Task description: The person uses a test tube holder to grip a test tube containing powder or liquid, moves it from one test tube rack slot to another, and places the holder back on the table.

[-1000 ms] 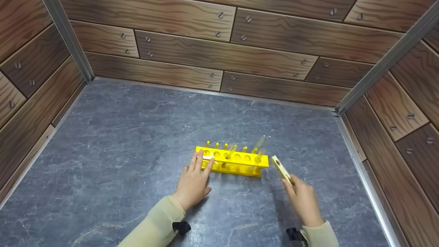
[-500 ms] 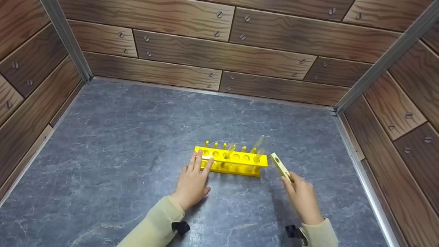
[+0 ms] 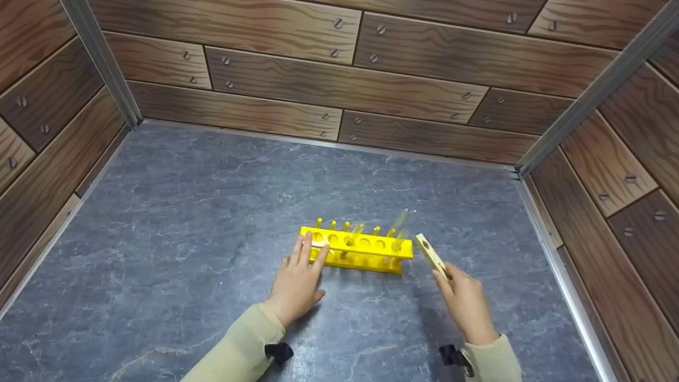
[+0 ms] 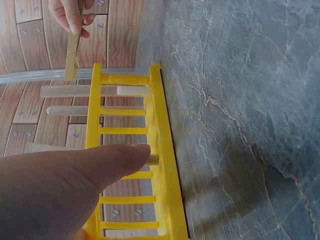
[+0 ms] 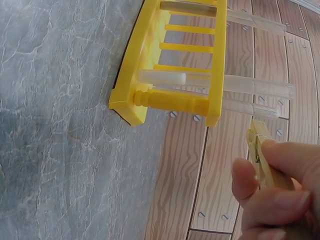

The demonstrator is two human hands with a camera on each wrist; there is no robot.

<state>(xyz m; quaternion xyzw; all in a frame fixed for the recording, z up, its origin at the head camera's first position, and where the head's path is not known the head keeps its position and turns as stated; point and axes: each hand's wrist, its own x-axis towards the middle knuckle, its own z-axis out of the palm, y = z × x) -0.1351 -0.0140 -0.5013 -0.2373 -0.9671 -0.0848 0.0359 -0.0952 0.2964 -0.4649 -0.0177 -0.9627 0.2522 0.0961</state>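
Note:
A yellow test tube rack (image 3: pixel 373 245) stands on the grey marbled surface. My left hand (image 3: pixel 295 289) rests its straight fingers on the rack's left end, the thumb held apart. My right hand (image 3: pixel 469 306) grips a wooden test tube holder (image 3: pixel 431 254) by its rear part; its front end points at the rack's right end without touching it. A clear test tube (image 5: pixel 260 86) with white matter in its bottom stands in the rack's right-end hole. Another tube (image 4: pixel 47 147), with brownish matter low down, is near the middle. A third tube (image 4: pixel 70 110) appears to sit over a back peg.
Brown wood-patterned walls (image 3: pixel 297 79) with metal corner strips enclose the surface at the back and both sides. A row of yellow pegs (image 3: pixel 333 225) rises along the rack's back edge. Black straps (image 3: pixel 279 352) show at both sleeves.
My right hand and the test tube holder have moved slightly up and left in the head view, and the whole view has shifted a little. The left hand stays on the rack.

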